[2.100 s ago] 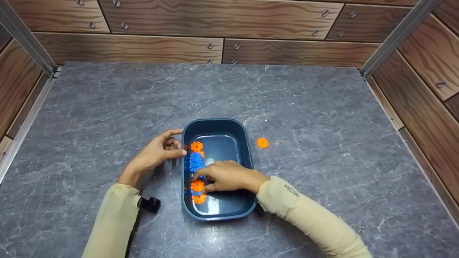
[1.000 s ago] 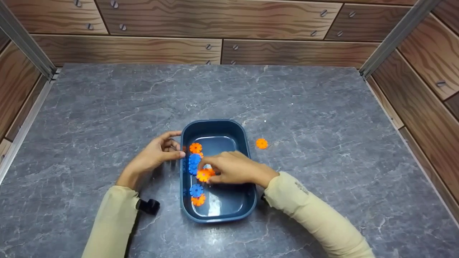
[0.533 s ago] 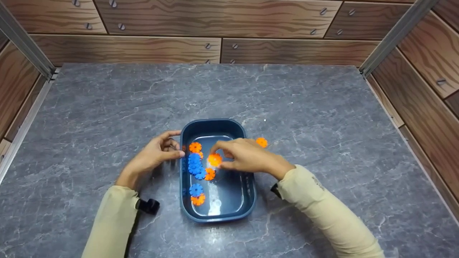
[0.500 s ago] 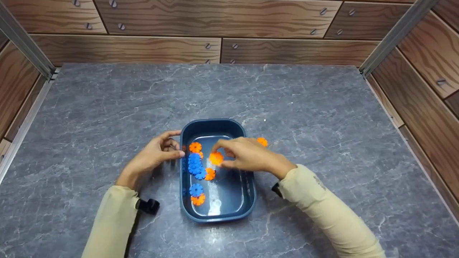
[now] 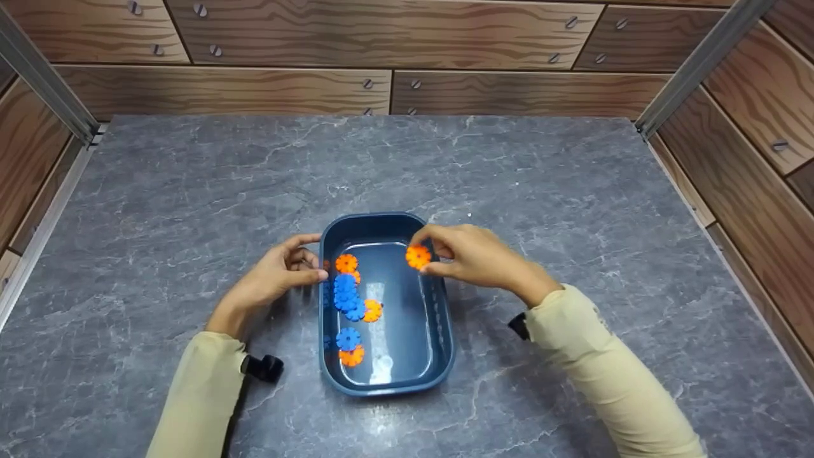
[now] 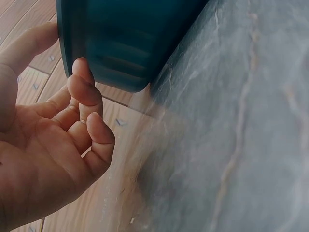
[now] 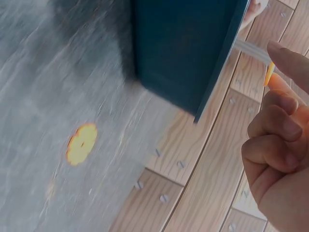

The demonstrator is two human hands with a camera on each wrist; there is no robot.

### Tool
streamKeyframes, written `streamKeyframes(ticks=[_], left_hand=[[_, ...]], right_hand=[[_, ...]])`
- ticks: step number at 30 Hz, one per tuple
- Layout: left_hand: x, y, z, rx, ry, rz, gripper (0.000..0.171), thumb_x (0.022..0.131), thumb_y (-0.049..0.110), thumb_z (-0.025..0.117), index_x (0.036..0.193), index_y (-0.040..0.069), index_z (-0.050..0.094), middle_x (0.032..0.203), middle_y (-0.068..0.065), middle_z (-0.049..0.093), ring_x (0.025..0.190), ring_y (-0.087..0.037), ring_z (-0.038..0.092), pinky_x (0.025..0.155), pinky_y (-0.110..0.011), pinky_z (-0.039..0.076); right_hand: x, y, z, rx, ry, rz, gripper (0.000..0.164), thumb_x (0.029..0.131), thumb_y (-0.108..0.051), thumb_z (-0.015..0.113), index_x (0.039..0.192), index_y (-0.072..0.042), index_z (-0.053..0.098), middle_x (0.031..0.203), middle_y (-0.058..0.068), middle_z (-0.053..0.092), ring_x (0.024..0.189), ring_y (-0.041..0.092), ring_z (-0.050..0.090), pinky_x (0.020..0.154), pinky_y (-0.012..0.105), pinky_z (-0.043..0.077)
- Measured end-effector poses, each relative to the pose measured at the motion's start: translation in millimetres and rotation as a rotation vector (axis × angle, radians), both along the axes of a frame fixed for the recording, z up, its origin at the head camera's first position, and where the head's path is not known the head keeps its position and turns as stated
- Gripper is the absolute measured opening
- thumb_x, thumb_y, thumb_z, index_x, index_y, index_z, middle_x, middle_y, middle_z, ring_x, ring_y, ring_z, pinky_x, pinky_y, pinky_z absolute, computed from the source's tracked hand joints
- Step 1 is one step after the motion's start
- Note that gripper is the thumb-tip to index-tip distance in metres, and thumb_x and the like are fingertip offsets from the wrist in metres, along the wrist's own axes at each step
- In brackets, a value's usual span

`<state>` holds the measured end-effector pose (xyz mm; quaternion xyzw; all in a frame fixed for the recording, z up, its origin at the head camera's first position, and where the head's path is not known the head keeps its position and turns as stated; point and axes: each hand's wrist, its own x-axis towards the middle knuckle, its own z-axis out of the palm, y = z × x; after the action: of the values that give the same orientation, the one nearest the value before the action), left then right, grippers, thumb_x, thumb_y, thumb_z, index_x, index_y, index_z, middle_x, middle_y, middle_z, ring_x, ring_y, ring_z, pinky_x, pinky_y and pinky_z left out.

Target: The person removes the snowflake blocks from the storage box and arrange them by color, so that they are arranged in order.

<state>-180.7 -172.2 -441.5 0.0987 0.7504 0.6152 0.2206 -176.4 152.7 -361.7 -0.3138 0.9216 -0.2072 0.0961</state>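
Note:
A dark blue rectangular bin [image 5: 388, 390] stands on the table in front of me. My left hand [image 5: 276, 270] touches its left rim with thumb and forefinger, the other fingers loosely bent. With thumb and forefinger my right hand [image 5: 474, 257] pinches an orange flower-shaped disc [image 5: 418, 257] over the bin's upper right side; in the right wrist view the disc shows edge-on. Several blue flower discs [image 5: 345, 292] lie along the bin's left wall with orange ones, an upper orange disc [image 5: 346, 263], a middle one [image 5: 372, 310] and a lower one [image 5: 351, 356].
Another orange flower disc [image 7: 81, 144] lies on the table outside the bin, hidden behind my right hand in the head view. Grey marbled tabletop [image 5: 222, 184] surrounds the bin. Wood-patterned panels [image 5: 381, 35] and metal corner posts [image 5: 699, 67] border it.
My right hand has lifted an orange disc from the bin's left side and carried it up and right toward the right rim. A second orange disc has shifted toward the middle. The left hand stays put.

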Motion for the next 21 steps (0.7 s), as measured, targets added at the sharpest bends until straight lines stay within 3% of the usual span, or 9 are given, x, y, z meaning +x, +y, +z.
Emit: streamKeyframes(ticks=[11,21], left_hand=[[1.0,-1,0.3,0.02,0.004,0.002,0.068,0.086,0.008,0.07,0.143,0.0,0.035,0.091,0.001,0.055,0.081,-0.009,0.055,0.075,-0.02,0.048],[1.2,-1,-0.6,0.023,0.01,0.005,0.07,0.085,0.008,0.071,0.144,0.001,0.034,0.092,0.001,0.056,0.079,-0.008,0.054,0.071,-0.019,0.046]], right_hand=[[-8.6,33,-0.8,-0.061,0.058,-0.09,0.034,0.084,-0.025,0.074,0.116,-0.018,0.062,0.069,-0.003,0.046,0.059,0.011,0.038,0.057,0.027,0.032],[-16.8,60,-11.0,-0.054,0.031,-0.165,0.034,0.087,-0.021,0.072,0.118,-0.015,0.061,0.069,-0.003,0.043,0.06,0.011,0.037,0.061,0.029,0.035]])
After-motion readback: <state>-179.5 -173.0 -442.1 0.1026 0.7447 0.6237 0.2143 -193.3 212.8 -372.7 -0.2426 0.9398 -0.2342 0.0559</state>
